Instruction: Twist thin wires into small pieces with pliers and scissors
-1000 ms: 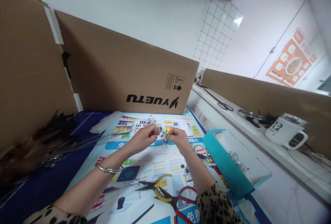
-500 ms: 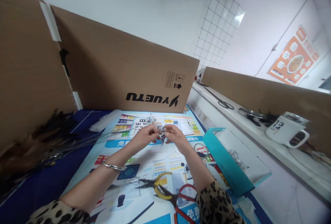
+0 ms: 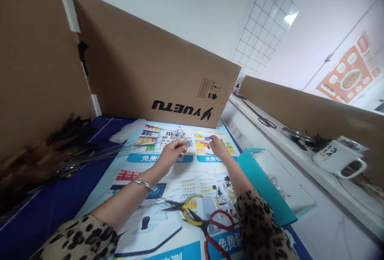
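Observation:
My left hand [image 3: 173, 151], with a silver bracelet [image 3: 144, 184] on its wrist, pinches a silvery wire-and-bead ornament [image 3: 180, 133]. Part of the ornament shows above and to the right of the fingertips; the rest is hidden behind them. My right hand [image 3: 218, 147] is a short way to the right, its fingers curled and closed. Whatever they hold, if anything, is too small to make out. Nearer to me on the printed sheet [image 3: 168, 228] lie yellow-handled pliers [image 3: 192, 214] and red-handled scissors [image 3: 214, 228], touching each other.
A teal box [image 3: 265, 190] on the right contains more silvery wire pieces [image 3: 277, 186]. Feathery dark stems [image 3: 69, 144] lie at the left. Cardboard [image 3: 144, 64] stands behind the sheet. On the right ledge are black scissors [image 3: 265, 122] and a white mug [image 3: 336, 158].
My right hand has moved right, away from the ornament and my left hand. The left hand keeps hold of the ornament. The whole view has shifted slightly.

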`<action>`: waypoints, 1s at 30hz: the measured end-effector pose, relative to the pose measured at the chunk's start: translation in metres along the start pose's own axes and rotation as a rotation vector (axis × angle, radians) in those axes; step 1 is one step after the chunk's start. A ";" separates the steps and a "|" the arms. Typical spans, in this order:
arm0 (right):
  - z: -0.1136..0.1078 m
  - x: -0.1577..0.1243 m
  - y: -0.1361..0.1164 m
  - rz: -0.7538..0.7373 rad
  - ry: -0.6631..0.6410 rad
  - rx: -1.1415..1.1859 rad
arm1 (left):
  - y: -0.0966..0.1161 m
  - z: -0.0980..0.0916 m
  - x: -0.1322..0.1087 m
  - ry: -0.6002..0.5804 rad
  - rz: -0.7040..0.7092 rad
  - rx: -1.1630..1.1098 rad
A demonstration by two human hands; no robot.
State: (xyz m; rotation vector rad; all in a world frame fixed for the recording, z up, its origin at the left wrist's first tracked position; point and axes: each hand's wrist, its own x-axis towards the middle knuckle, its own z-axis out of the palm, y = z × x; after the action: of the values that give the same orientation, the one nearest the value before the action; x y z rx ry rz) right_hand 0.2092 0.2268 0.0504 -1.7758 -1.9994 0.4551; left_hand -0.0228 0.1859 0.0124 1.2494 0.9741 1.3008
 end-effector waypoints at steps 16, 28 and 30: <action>0.024 0.061 -0.020 -0.077 -0.128 -0.409 | 0.001 -0.010 0.008 0.126 0.011 -0.109; -0.031 -0.010 -0.035 -0.226 -0.287 -0.441 | 0.043 -0.010 -0.006 0.085 0.090 -0.100; -0.042 -0.029 -0.038 -0.241 -0.348 -0.435 | 0.053 -0.007 -0.009 0.061 0.096 -0.071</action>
State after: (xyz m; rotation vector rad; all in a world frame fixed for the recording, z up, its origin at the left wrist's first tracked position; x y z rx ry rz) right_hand 0.2010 0.1915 0.1024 -1.7472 -2.6876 0.2787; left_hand -0.0377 0.1707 0.0621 1.2202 0.9127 1.4432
